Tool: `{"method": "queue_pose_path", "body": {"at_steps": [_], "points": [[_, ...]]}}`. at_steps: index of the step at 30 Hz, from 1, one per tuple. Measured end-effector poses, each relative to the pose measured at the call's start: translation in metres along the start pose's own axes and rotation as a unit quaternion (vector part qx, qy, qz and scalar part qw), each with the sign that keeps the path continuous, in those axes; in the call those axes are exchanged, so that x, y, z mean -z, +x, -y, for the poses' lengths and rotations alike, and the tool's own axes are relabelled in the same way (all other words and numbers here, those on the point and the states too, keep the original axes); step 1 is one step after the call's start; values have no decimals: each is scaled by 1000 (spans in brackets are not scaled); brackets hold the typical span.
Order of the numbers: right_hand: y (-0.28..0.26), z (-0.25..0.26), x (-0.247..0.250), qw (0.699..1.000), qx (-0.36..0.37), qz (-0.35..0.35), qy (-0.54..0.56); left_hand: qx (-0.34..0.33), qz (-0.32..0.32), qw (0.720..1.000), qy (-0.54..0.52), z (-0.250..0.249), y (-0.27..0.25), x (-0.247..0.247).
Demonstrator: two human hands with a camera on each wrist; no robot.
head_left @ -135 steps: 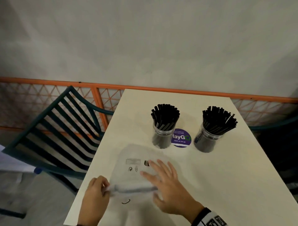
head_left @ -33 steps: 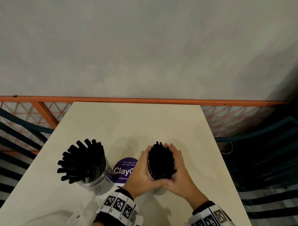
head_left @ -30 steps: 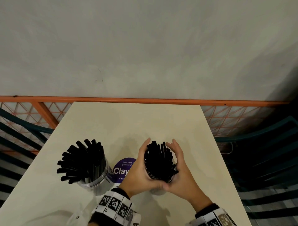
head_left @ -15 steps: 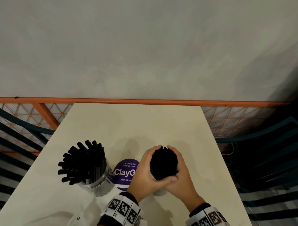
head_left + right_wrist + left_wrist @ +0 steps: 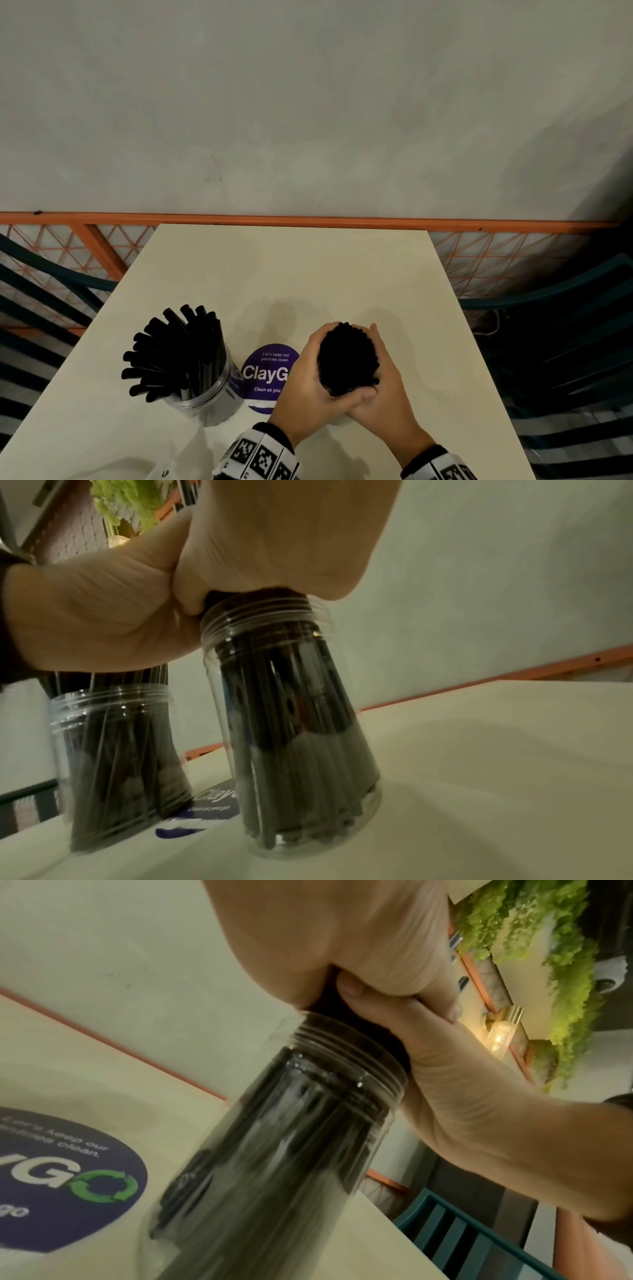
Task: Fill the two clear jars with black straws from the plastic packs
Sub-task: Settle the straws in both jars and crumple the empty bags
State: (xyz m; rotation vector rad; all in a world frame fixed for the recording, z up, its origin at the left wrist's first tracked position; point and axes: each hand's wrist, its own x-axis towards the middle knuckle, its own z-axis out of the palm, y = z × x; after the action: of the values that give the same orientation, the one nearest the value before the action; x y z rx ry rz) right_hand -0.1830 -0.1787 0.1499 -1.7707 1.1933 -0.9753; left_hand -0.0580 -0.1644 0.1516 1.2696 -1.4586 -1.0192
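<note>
Down on the cream table (image 5: 308,274): right jar (image 5: 291,696) upright beside purple sticker (image 5: 263,370), left jar (image 5: 202,394) standing apart, straws fanned; left hand (image 5: 305,387) and right hand (image 5: 387,394) both cupped tight around black straws (image 5: 346,359) bunched above right jar's mouth

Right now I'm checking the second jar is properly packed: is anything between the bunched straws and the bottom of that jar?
Nothing visible. Both hands, left and right, grip the straw bundle above the rim, and in the right wrist view the straws already reach the base of the clear jar on the table.
</note>
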Motion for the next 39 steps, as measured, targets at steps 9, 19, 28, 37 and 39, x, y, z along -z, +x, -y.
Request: {"method": "queue_pose_path", "body": {"at_steps": [9, 19, 28, 37, 39], "points": [[-5, -22, 7, 998, -46, -23, -30, 28, 13, 999, 27, 14, 1, 25], [-12, -22, 11, 997, -55, -1, 52, 69, 119, 990, 11, 14, 7, 31], [16, 12, 5, 999, -16, 15, 25, 12, 33, 999, -1, -4, 12, 10], [-9, -24, 5, 1000, -25, -9, -12, 58, 64, 992, 87, 4, -3, 18], [-23, -30, 11, 998, -58, -14, 2, 82, 51, 993, 73, 3, -15, 28]]}}
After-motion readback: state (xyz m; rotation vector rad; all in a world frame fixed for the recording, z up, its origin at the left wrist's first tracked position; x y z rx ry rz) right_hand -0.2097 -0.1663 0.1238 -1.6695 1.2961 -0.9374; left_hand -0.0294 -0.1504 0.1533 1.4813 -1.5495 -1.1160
